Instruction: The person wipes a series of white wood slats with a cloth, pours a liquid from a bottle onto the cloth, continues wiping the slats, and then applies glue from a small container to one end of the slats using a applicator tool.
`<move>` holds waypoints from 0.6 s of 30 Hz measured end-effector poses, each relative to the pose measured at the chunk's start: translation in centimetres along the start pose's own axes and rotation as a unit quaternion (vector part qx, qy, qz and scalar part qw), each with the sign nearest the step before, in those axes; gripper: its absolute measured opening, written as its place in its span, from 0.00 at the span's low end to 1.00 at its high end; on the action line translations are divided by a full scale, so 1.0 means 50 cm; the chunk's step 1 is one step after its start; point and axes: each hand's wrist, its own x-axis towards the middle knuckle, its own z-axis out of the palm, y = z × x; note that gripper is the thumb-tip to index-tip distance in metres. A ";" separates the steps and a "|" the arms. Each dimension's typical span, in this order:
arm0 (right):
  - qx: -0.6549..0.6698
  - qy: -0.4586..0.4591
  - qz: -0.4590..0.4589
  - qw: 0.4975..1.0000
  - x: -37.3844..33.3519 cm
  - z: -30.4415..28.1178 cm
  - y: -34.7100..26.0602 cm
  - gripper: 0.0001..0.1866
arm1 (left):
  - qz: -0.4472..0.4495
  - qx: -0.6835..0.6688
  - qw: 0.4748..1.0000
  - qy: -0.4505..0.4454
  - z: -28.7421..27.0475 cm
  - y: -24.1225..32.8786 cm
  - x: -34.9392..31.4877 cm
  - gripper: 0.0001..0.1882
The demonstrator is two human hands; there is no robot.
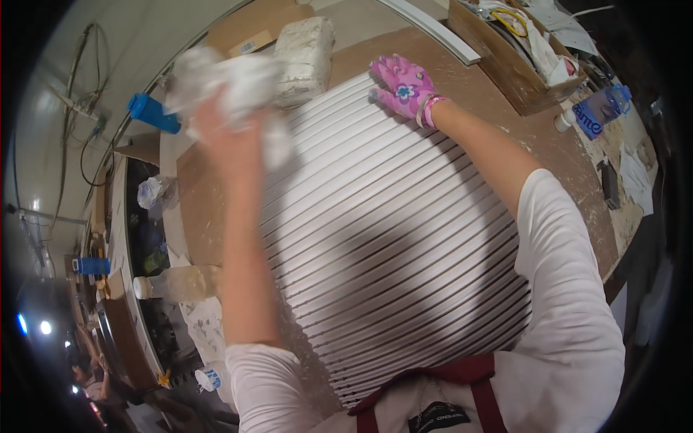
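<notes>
My bare left hand (232,141), smeared by motion, holds a bunched white cloth (242,81) above the far left corner of the work. A set of long white slats (375,184) lies side by side across the board in front of me, with narrow dark gaps between them. My right hand (406,92), in a pink flowered glove, rests at the far right end of the slats with its fingers spread. A wrapped white block (307,58) stands just beyond the slats, near the cloth.
A brown board (505,151) lies under the slats. A wooden box of odds and ends (498,50) sits far right, with a blue-labelled bottle (595,112) nearby. At left are a blue bottle (154,113), crumpled plastic (155,192) and a cloudy bottle (184,283). Another person (94,379) is at lower left.
</notes>
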 end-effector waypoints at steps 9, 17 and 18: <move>-0.107 -0.060 0.002 0.993 0.034 0.009 -0.033 0.28 | 0.231 0.163 0.944 -0.170 0.217 -0.008 -0.105 0.29; -0.074 -0.033 0.003 0.997 0.035 0.034 -0.029 0.29 | -0.047 0.167 0.957 -0.231 -0.041 -0.401 -0.113 0.17; -0.066 -0.031 0.008 0.997 0.033 0.037 -0.031 0.29 | -0.176 0.152 0.946 -0.226 -0.090 -0.416 -0.094 0.18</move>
